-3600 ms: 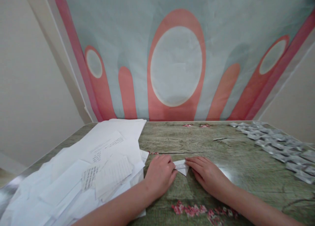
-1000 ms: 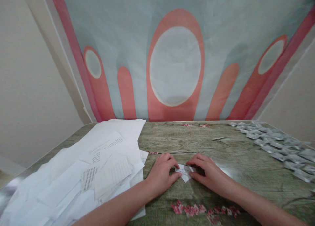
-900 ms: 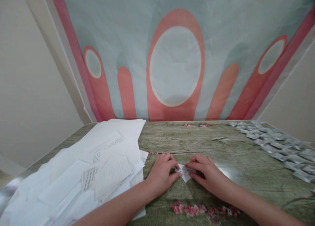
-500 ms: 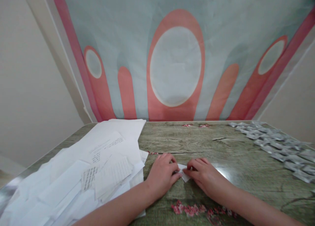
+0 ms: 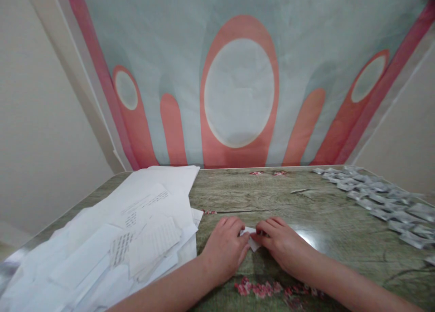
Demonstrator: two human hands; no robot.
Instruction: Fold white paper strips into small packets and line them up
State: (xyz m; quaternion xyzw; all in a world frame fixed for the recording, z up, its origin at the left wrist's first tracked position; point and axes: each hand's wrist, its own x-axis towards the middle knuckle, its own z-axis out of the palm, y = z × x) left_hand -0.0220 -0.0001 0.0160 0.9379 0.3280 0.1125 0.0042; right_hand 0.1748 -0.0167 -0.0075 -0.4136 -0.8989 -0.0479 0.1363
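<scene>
Behind the wood-grained table (image 5: 244, 192), a grey-green and coral backdrop (image 5: 180, 53) is being shown. Print is being displayed on the loose white papers (image 5: 84, 253) at left, but is being blurred beyond reading. Bare tabletop is being left between these and the rows of folded grey pieces (image 5: 374, 196) along the right edge, and beyond the hands to the far edge. At near centre, the small folded paper (image 5: 253, 245) is being pinched narrowly by the left hand (image 5: 224, 247) and the right hand (image 5: 280, 240) from opposite sides. One corner is being pointed towards the wearer; its long axis is being hidden by fingers.
</scene>
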